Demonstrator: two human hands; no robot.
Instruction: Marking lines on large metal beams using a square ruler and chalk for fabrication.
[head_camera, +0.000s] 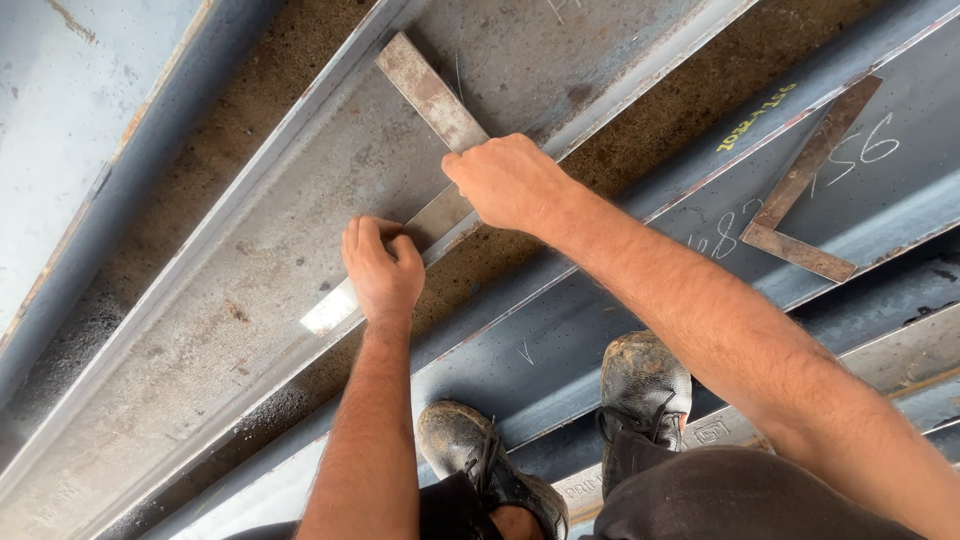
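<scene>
Both hands, left hand (383, 268) and right hand (508, 182), fingers curled, press a flat steel bar (432, 96) against a steel beam (250, 330).

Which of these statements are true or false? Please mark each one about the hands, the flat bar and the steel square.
1. Both hands rest on the flat steel bar. True: left hand, right hand.
2. The bar lies across a steel beam. True.
3. The right hand holds the rusty steel square. False: the square lies alone on another beam.
4. The person is barefoot. False: dark work shoes are worn.
</scene>
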